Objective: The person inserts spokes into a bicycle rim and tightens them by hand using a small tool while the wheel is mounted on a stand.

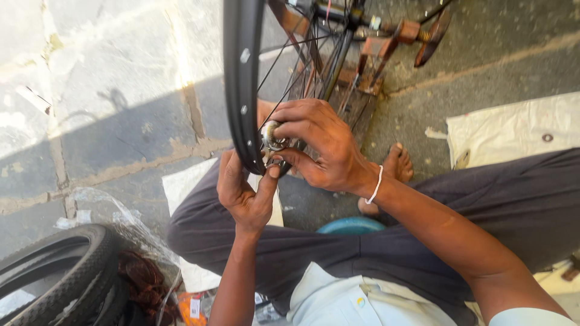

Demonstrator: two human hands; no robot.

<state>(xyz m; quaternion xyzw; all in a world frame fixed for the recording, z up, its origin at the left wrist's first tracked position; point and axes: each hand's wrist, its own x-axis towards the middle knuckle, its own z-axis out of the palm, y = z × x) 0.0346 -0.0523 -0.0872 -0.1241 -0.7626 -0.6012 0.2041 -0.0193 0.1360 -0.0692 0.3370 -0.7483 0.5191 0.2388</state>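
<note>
The black wheel rim (241, 78) stood upright in front of the seated person, its lower arc resting between the two hands above the lap. The silver hub (272, 136) sat just right of the rim, where the thin spokes (284, 78) met, and the right hand (320, 148) curled over it from above, fingers closed around the metal. The left hand (244, 193) rose from below, palm turned up, thumb and fingers pinched together on the rim's bottom edge, just under the hub. Both forearms angled inward, the right wrist wearing a white band (376, 186). A black tyre (60, 271) lay on the pavement at lower left
</note>
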